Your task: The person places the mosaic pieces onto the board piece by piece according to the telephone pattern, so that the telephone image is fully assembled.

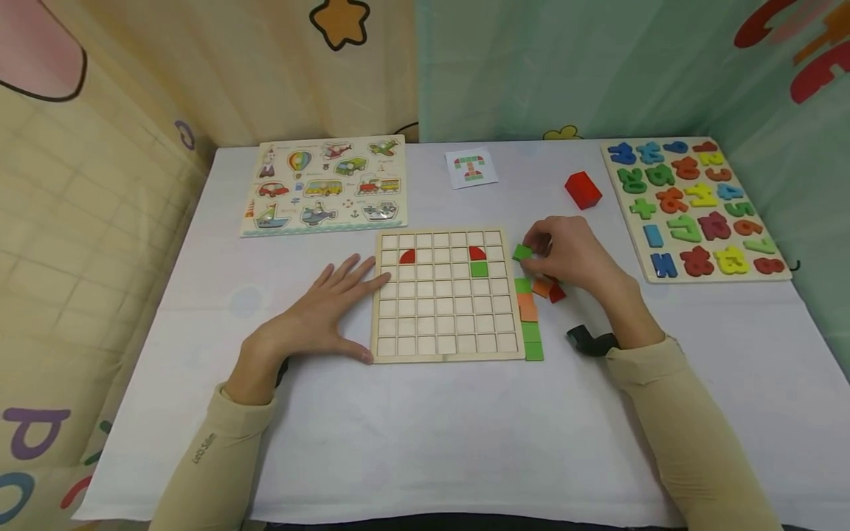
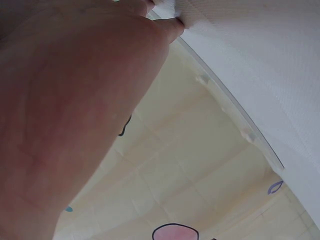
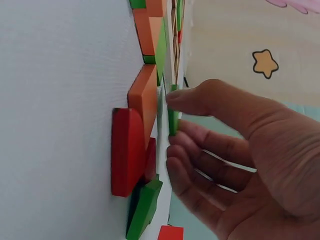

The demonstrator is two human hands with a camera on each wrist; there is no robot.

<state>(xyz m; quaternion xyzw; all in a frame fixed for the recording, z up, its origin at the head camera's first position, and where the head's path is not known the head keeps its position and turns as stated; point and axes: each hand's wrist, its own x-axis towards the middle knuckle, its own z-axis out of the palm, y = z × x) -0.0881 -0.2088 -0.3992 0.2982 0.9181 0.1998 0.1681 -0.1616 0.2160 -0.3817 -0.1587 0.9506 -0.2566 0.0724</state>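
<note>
A wooden grid board [image 1: 436, 359] lies flat on the white table, with two red quarter-round tiles [image 1: 407, 257] and a green square tile [image 1: 479, 269] set in its cells. My left hand [image 1: 315, 313] rests at the board's left edge, fingers spread, thumb by the lower corner. Just off the board's upper right side, my right hand [image 1: 574, 251] pinches a green tile [image 1: 522, 252] between thumb and fingers. In the right wrist view that green tile [image 3: 173, 111] is seen nearly edge-on. Beneath lie loose orange tiles [image 3: 143, 95] and red tiles [image 3: 126, 152].
Green and orange tiles [image 1: 527, 308] line the board's right edge. Behind stands a picture card [image 1: 471, 167] showing a red-and-green pattern. A red block [image 1: 583, 190] sits near it. A vehicle puzzle [image 1: 325, 184] lies back left, a number puzzle [image 1: 697, 210] back right.
</note>
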